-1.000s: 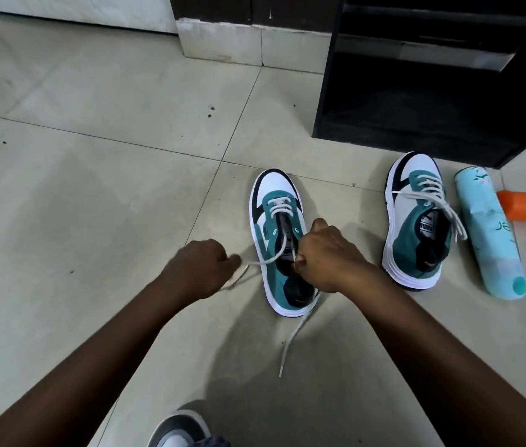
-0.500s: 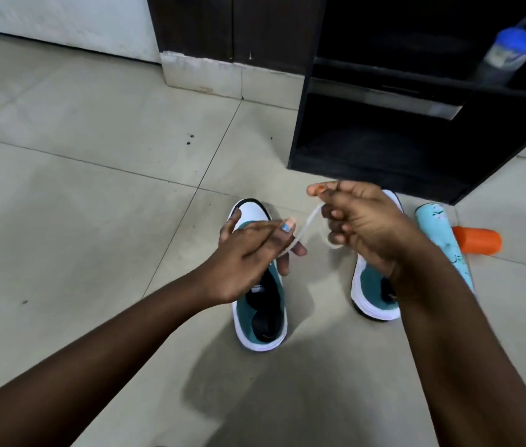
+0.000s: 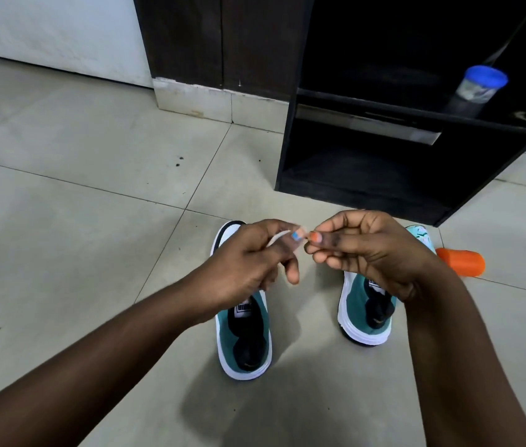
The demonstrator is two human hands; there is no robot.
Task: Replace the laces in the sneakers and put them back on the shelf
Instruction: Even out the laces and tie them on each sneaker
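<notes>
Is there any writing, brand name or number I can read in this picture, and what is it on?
White tongue label on the left sneaker: dark block letters, too blurred to read.
Tongue label on the right sneaker: mostly hidden by the right hand, unreadable.
Turquoise bottle: only small dark marks show, no legible text.
Blue-lidded jar on the shelf: no readable label.
No text anywhere can be quoted with confidence.

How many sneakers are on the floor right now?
2. The left sneaker stands on the tiles below the left hand; the right sneaker stands beside it, under the right hand. Both hands hide their toe ends.
</notes>
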